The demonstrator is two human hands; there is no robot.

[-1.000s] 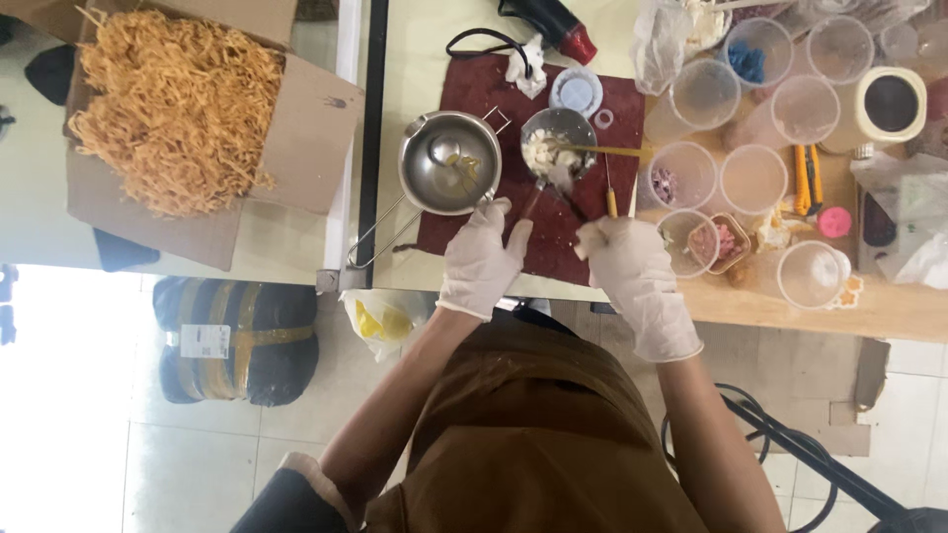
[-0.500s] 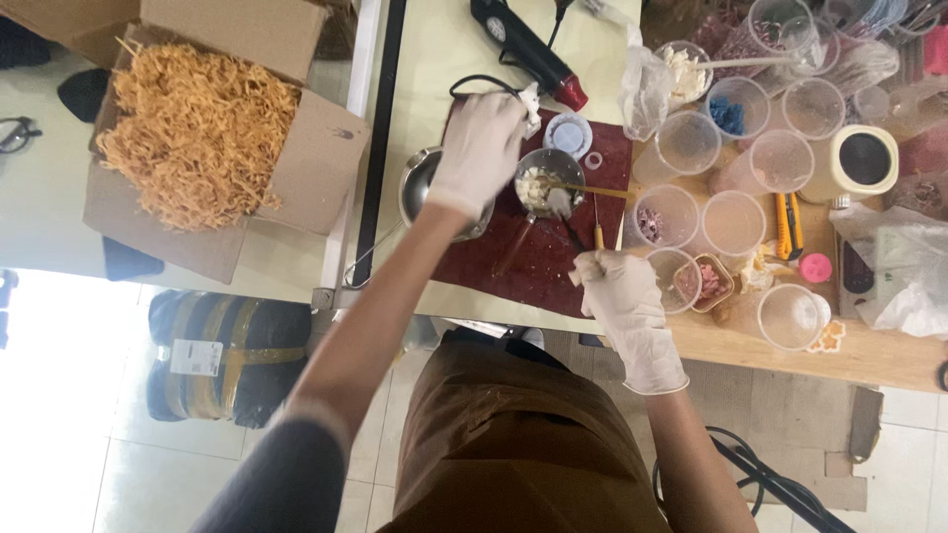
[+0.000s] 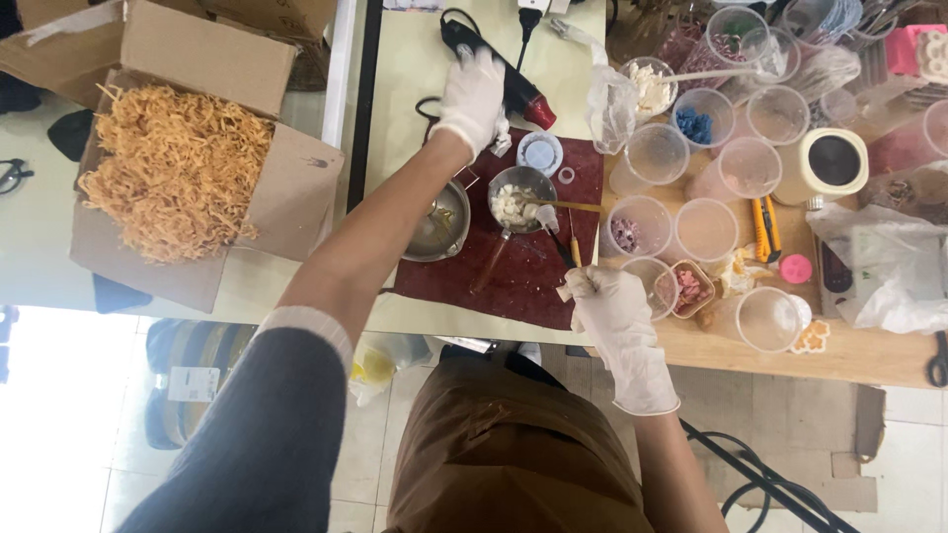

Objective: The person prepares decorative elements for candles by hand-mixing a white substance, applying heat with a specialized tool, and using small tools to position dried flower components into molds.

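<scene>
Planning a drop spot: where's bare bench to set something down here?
Free: pale table top between the cardboard box and the heat gun under the left hand; also the near strip of the dark red mat, below the small pot. Crowded: the right side, packed with plastic cups. The right hand rests at the mat's edge.
</scene>
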